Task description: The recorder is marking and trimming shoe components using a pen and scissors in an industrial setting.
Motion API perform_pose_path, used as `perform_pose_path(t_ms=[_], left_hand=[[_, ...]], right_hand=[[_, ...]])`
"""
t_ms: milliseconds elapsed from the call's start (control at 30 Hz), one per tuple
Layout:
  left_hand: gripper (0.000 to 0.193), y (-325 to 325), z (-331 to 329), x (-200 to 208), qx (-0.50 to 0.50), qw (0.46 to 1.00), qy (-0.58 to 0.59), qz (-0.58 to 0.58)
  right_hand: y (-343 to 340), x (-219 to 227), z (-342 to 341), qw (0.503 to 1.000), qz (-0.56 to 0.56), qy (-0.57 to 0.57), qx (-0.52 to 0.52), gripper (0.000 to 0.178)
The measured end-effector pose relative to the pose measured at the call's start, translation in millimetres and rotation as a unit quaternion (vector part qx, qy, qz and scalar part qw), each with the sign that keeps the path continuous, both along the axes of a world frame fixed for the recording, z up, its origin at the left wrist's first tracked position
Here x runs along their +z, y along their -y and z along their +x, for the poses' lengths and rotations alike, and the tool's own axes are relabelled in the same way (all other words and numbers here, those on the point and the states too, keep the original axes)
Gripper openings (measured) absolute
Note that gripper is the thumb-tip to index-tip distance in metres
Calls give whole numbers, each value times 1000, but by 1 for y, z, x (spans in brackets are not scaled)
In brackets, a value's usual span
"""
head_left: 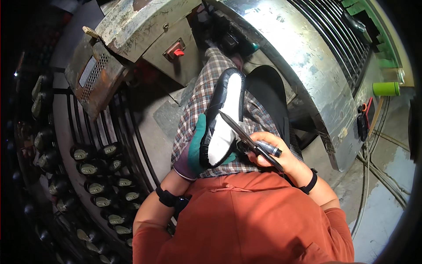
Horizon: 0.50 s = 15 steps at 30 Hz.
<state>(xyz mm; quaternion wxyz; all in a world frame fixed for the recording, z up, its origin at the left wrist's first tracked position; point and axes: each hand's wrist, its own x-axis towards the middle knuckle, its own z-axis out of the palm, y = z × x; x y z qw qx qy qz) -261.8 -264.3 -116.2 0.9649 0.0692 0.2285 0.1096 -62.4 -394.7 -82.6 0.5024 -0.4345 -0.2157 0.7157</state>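
My left hand (193, 152), in a green and purple glove, is closed around the heel half of a black shoe (211, 110). The shoe lies sole up across my lap, toe pointing away, its long white bottom (222, 136) facing me. My bare right hand (274, 152) grips a long dark pointed metal tool (237, 127). Its tip lies over the white bottom near the shoe's middle. A grey cylinder with a dark end (269, 148), like a marker pen, also sits in that hand. The fingers partly hide how both are held.
At left stands a rack (149, 158) with several dark shoes (94, 188). Ahead is a worn metal machine (171, 66) with a red switch (178, 52). A curved metal bench (303, 75) spans the right, near a green cylinder (386, 89) and cables (373, 163) on the floor.
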Motion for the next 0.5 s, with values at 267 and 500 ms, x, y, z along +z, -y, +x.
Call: perform_pose_path(t_ms=[267, 500], left_hand=[[65, 0, -6, -14, 24, 992, 93, -86], [64, -2, -6, -14, 51, 956, 171, -232]], right_hand=[[2, 4, -3, 999, -22, 19, -44, 46], [-2, 3, -4, 1000, -6, 0, -29, 47]])
